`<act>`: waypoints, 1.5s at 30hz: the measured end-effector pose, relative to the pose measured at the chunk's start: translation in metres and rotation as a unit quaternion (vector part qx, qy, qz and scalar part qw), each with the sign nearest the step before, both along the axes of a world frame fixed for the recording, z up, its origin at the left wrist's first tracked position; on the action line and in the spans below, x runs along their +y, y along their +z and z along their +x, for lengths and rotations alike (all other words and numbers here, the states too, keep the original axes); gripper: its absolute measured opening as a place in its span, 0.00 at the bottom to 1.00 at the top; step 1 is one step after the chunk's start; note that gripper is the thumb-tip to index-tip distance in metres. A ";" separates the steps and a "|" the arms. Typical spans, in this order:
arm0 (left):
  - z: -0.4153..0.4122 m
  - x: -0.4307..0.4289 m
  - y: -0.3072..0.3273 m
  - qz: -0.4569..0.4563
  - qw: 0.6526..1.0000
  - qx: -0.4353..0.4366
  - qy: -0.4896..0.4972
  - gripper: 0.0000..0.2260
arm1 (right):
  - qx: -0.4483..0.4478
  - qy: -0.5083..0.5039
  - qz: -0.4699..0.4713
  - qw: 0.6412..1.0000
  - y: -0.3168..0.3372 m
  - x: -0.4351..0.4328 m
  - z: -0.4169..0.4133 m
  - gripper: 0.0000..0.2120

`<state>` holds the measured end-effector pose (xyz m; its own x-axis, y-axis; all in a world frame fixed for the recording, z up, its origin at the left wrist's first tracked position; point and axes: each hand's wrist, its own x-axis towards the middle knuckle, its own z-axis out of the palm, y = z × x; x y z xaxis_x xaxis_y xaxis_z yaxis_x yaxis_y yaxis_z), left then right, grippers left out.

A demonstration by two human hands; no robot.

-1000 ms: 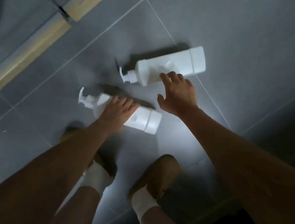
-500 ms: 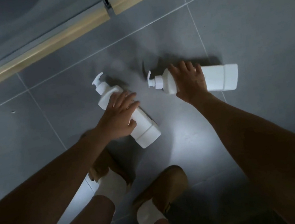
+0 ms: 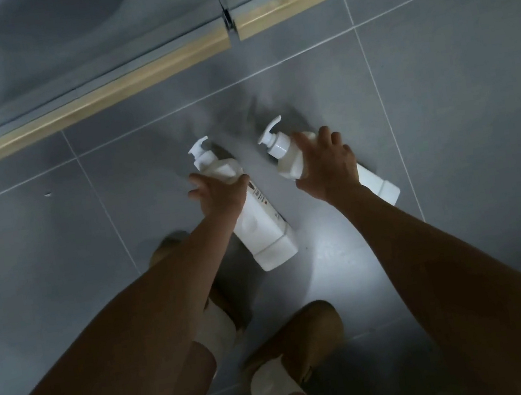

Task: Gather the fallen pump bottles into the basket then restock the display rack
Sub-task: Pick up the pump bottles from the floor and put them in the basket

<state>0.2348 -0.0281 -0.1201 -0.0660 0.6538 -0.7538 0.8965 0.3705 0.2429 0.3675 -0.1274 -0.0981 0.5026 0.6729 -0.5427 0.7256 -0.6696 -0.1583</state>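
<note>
Dim shot looking down at a grey tiled floor [image 3: 436, 78], w/ a bright patch of light near the feet. Two white pump bottles, side by side, pump heads pointing away from the person toward the wooden trim strip [image 3: 123, 89] at the base of a grey wall.

Left hand [image 3: 218, 193] is on the left pump bottle [image 3: 255, 218], just below its shoulder. Fingers [image 3: 198, 181] wrapped round the upper body, thumb on the far side, so clamped on the bottle. Bottle's base end points back toward the person; small printed label w/ red marks runs along its right edge. Can't tell if the base rests on the floor or is lifted.

Right hand [image 3: 326, 166] covers the shoulder and mid part of the right pump bottle [image 3: 378, 185]. Fingers spread over the top and curled down the sides, closed on it. Its pump head sticks out past the fingertips; square base shows behind the wrist, lying near a grout line. Bottles are near each other but not touching, a strip of floor between them.

Below the forearms: two tan shoes [image 3: 308, 331] w/ white socks [image 3: 272, 389], left foot mostly hidden under the left arm. Small pale speck on the floor at left [image 3: 47, 194]. No basket or rack in frame.
</note>
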 end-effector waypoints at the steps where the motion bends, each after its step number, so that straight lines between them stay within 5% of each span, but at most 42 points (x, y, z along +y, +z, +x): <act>1: -0.004 0.002 0.003 0.004 1.000 -0.004 -0.009 0.36 | 0.006 -0.005 -0.001 1.000 0.003 0.002 -0.003 0.35; 12: -0.063 0.030 0.142 0.064 0.988 -0.096 -0.107 0.30 | 0.063 -0.093 0.021 0.993 0.128 0.022 -0.040 0.34; 31: -0.237 0.003 0.634 0.203 0.967 -0.131 0.077 0.32 | 0.206 -0.022 0.149 0.967 0.605 0.036 -0.155 0.34; 45: -0.478 0.006 0.778 0.364 0.853 -0.148 0.342 0.33 | 0.327 0.202 0.191 0.903 0.749 0.177 -0.391 0.36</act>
<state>-0.2431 -0.0217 0.6578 -0.4972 0.8408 -0.2141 0.3896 0.4368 0.8108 -0.0233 0.0494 0.6510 -0.1697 0.9305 -0.3246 0.5663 -0.1775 -0.8049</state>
